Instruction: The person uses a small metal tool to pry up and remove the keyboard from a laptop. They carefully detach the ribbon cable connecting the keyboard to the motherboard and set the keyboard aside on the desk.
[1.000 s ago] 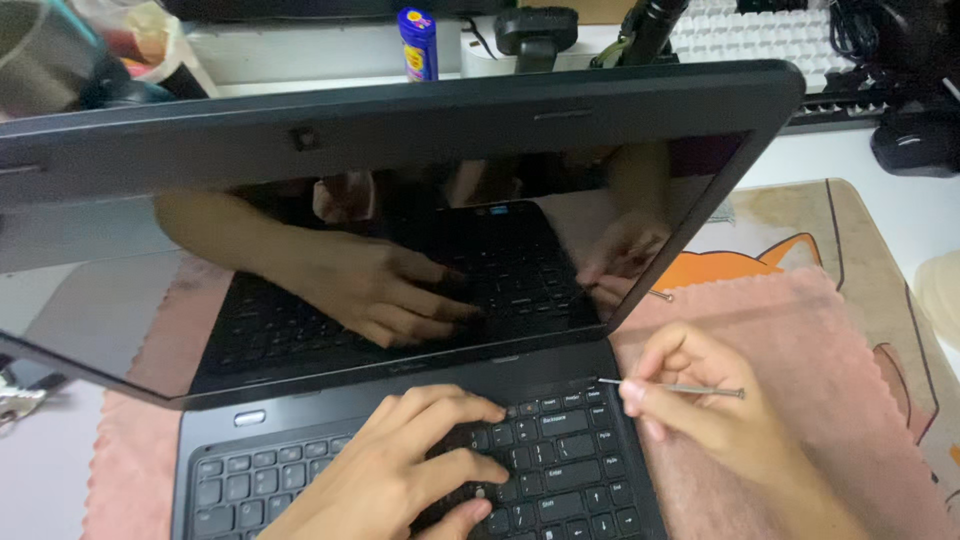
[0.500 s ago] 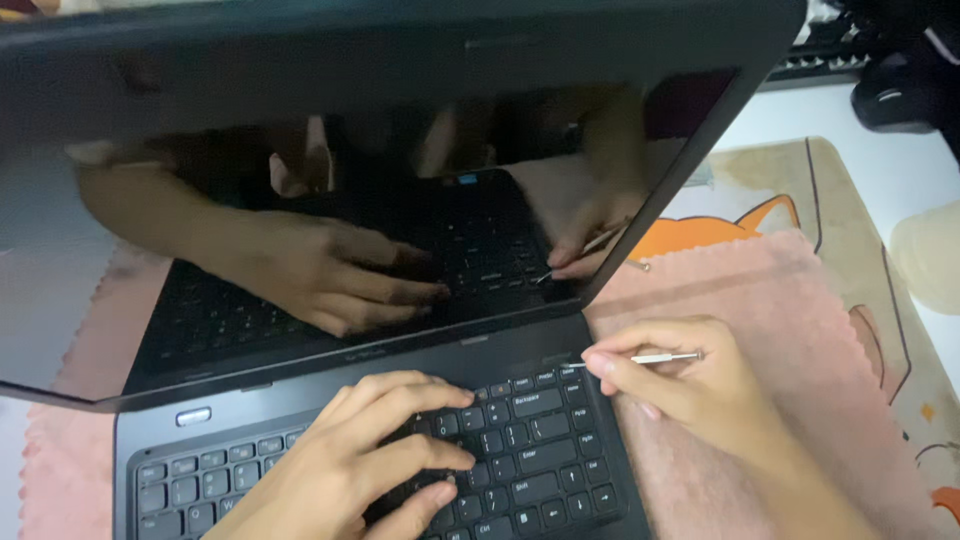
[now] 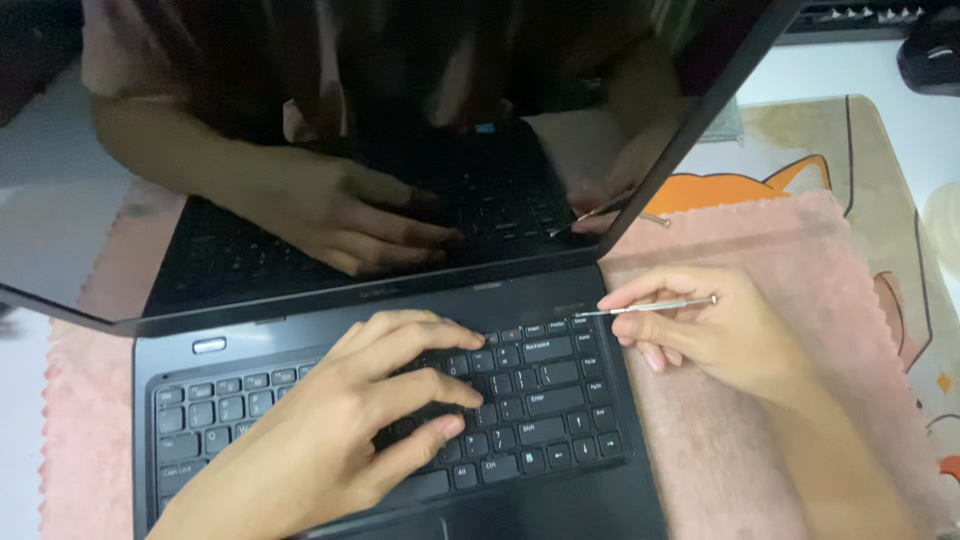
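- 2 bare hands work at a black laptop (image 3: 600,500) that lies open on a pink cloth (image 3: 800,250).
- left hand (image 3: 340,430) lies palm down on the keyboard (image 3: 540,400), fingers spread flat over the middle keys, gripping nothing.
- right hand (image 3: 710,335) is off the laptop's right edge, above the cloth, thumb and fingers pinched shut on a thin metal pick (image 3: 650,306).
- pick lies almost level, its tip pointing left at the top right corner of the keyboard, at the key row just below the hinge; whether the tip touches a key i cannot tell.
- screen (image 3: 300,150) is dark and tilted toward the camera, mirroring both hands, the pick and the keys.
- under the cloth lies a beige mat (image 3: 850,150) with an orange cat drawing, showing to the right of the screen.
- a small metal bit (image 3: 655,219) lies on the cloth just beside the screen's right edge.
- far up on the right, a dark mouse (image 3: 930,55) sits on the white desk (image 3: 830,75), well apart from both hands.
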